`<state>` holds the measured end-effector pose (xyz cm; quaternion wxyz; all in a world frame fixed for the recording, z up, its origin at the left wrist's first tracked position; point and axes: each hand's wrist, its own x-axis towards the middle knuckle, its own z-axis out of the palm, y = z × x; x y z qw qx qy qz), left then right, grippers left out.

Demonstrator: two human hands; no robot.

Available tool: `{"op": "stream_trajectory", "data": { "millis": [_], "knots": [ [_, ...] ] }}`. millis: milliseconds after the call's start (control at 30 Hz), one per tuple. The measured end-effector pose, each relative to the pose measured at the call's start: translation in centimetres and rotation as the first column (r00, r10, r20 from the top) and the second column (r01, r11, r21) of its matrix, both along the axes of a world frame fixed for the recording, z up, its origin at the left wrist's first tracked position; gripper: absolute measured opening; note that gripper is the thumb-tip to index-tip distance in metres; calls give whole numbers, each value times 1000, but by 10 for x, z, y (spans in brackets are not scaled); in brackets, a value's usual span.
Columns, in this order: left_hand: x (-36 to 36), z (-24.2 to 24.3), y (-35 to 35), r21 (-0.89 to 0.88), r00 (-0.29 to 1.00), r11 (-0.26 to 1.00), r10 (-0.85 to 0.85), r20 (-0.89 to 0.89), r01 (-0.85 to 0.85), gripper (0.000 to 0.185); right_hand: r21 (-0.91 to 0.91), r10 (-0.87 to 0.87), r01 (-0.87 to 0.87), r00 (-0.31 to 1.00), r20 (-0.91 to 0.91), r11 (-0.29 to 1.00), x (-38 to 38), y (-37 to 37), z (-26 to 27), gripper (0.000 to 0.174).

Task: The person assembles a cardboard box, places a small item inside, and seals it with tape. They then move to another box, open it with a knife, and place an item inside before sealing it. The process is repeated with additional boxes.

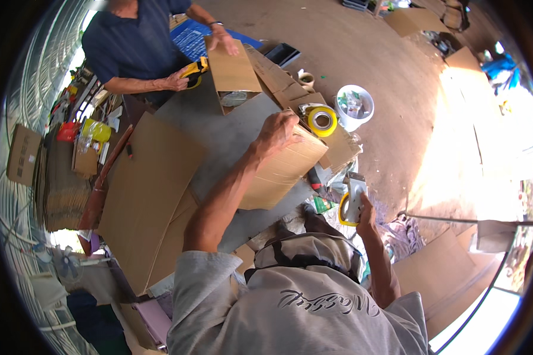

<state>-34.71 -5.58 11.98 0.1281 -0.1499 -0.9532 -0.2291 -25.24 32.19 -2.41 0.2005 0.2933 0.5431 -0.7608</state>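
My left hand (279, 133) grips the upper edge of a cardboard box (280, 171) that stands on a grey tabletop (204, 100). Off the table's edge, to the right, my right hand (365, 215) is closed on a metal tape dispenser (354, 199) with a yellow-rimmed roll. Beyond the box lies a yellow roll of packing tape (322, 120). Across the table a co-worker's hand rests on another cardboard box (233, 69), whose near end shows an opening with something clear inside; the co-worker's other hand holds a yellow tape dispenser (195, 73).
Large flat cardboard sheets (146, 195) lie at the left, with a red-and-black tool (129, 150) beside them. A white bucket (354, 106) with plastic scraps stands on the floor past the table. More cardboard (448, 270) lies at the lower right. Stacked cardboard (66, 195) fills the far left.
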Motion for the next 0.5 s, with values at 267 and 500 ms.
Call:
{"op": "stream_trajectory", "data": {
  "millis": [267, 500],
  "knots": [
    [4, 0, 13, 5, 984, 989, -148, 101, 149, 42, 150, -104, 96, 994, 45, 984, 43, 79, -19, 50],
    [47, 15, 26, -26, 990, 992, -118, 80, 120, 42, 145, -95, 83, 993, 77, 986, 56, 70, -28, 50]
  ]
}}
